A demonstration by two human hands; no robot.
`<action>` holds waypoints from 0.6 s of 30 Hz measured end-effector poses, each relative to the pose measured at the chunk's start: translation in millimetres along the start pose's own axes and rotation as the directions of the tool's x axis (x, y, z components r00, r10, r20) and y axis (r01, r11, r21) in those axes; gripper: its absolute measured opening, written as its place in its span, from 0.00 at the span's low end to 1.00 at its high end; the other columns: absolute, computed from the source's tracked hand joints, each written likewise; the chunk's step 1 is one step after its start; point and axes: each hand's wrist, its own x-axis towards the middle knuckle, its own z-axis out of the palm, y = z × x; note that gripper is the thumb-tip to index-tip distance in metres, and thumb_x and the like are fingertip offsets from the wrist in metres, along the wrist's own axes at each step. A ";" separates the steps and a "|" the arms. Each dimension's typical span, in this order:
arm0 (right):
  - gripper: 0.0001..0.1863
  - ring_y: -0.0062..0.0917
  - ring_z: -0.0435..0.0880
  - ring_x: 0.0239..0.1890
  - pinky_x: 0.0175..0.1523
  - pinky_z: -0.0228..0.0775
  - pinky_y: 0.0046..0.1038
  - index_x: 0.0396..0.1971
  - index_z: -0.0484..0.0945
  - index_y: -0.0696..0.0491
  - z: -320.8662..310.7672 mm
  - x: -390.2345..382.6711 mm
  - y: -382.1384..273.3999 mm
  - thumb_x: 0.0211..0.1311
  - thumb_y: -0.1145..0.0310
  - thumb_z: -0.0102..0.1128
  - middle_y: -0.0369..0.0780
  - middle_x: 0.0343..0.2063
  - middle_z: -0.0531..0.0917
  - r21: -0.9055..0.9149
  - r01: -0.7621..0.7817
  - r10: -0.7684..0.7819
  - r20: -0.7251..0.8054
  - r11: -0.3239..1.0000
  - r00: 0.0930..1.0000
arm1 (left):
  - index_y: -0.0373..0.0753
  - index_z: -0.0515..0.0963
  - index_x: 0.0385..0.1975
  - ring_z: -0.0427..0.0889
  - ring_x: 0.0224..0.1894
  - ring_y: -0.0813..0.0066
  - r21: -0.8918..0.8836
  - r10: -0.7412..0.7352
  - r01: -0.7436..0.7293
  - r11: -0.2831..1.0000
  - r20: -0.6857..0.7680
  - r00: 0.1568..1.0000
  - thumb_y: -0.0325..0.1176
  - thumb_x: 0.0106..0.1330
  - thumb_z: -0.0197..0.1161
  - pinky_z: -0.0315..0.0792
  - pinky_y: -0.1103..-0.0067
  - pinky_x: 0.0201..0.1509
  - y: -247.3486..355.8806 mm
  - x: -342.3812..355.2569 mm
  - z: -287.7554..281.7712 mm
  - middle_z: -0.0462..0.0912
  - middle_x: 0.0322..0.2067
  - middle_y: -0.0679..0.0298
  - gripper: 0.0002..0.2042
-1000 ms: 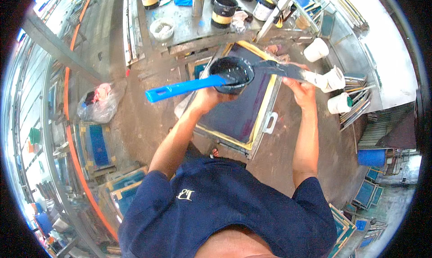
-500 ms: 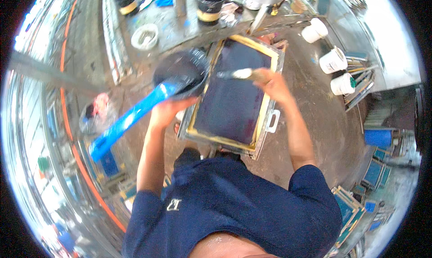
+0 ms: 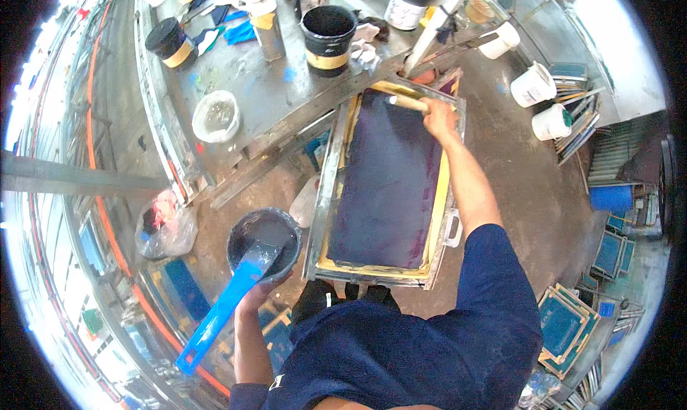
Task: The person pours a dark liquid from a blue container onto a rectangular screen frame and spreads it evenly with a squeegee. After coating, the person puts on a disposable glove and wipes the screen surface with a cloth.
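Low at the left, my left hand (image 3: 259,290) is closed round a black tub (image 3: 242,240) of dark ink, with a blue spatula (image 3: 220,313) lying in it, its long handle sticking out toward me. My right hand (image 3: 438,118) grips a pale-handled tool (image 3: 406,103) over the far end of a screen frame (image 3: 385,184), whose dark mesh is edged in yellow; the tool's blade is hard to make out. The frame stands upright or leans in front of my legs; I cannot tell which.
A worktable (image 3: 254,91) beyond holds several ink tubs (image 3: 325,49) and a clear bowl (image 3: 213,120). White buckets (image 3: 533,81) and stacked screens (image 3: 565,324) stand on the right. A bag of rags (image 3: 163,227) lies left, near a metal post (image 3: 86,174).
My left hand has lowered the tub and spatula toward the lower left. My right hand has moved up and across the screen to its far end with the tool.
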 end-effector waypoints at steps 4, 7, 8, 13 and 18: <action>0.20 0.43 0.82 0.47 0.50 0.74 0.43 0.48 0.79 0.41 -12.5 20.1 -7.8 0.55 0.73 0.58 0.46 0.40 0.84 -0.019 -0.037 0.039 0.153 0.999 0.988 | 0.36 0.69 0.59 0.76 0.57 0.54 0.489 0.180 -0.225 0.843 0.139 0.974 0.34 0.63 0.65 0.75 0.59 0.58 -11.0 -3.4 -15.5 0.74 0.58 0.54 0.24; 0.21 0.45 0.81 0.48 0.52 0.73 0.44 0.51 0.77 0.41 -13.0 31.3 -5.7 0.56 0.70 0.60 0.48 0.41 0.84 -0.041 -0.010 0.021 0.264 0.999 0.964 | 0.34 0.71 0.56 0.78 0.55 0.60 -0.112 0.005 -0.002 0.994 0.026 1.000 0.28 0.60 0.68 0.73 0.64 0.61 -4.2 -4.2 1.1 0.75 0.57 0.55 0.24; 0.19 0.45 0.82 0.47 0.51 0.74 0.45 0.49 0.78 0.44 -17.5 27.6 -14.5 0.55 0.70 0.60 0.49 0.40 0.84 -0.037 0.008 0.000 0.210 0.999 0.978 | 0.33 0.72 0.56 0.78 0.54 0.61 -0.314 -0.056 0.051 0.948 -0.006 0.998 0.27 0.59 0.70 0.74 0.66 0.61 1.0 -1.9 9.8 0.76 0.57 0.55 0.24; 0.17 0.46 0.83 0.45 0.51 0.74 0.46 0.46 0.79 0.46 -7.9 -14.1 -12.9 0.54 0.68 0.62 0.50 0.40 0.84 -0.037 -0.021 0.029 0.233 0.999 0.972 | 0.32 0.72 0.55 0.79 0.55 0.63 0.492 0.263 -0.310 0.814 0.165 0.951 0.27 0.59 0.70 0.75 0.67 0.59 -0.7 3.6 27.8 0.78 0.55 0.56 0.24; 0.17 0.46 0.82 0.46 0.51 0.74 0.45 0.48 0.78 0.43 -34.6 -78.8 -69.2 0.56 0.65 0.63 0.47 0.41 0.84 -0.070 0.052 -0.013 0.473 0.996 0.881 | 0.37 0.77 0.52 0.79 0.54 0.69 0.209 0.215 -0.228 0.951 0.086 0.973 0.31 0.51 0.77 0.76 0.71 0.56 -2.3 3.1 60.9 0.82 0.51 0.60 0.26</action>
